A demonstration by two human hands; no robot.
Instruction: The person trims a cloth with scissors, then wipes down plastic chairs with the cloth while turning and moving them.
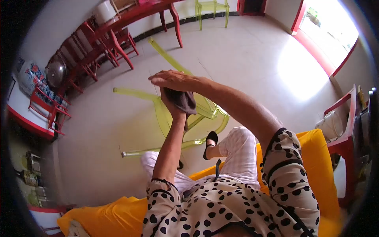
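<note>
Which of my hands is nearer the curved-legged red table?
Right. In this view, your right hand is uppermost, toward the curved-legged red table; your left hand is just below, farther from it.

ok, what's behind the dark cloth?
Parts of the yellow-green see-through chair and the pale floor show around the dark cloth. What's directly behind the cloth, the left hand and the right hand is covered.

Dark brown cloth bunched at left hand; right hand laid flat across the left. Transparent green chair tipped on floor beyond grip; red table farther off, to left.
</note>
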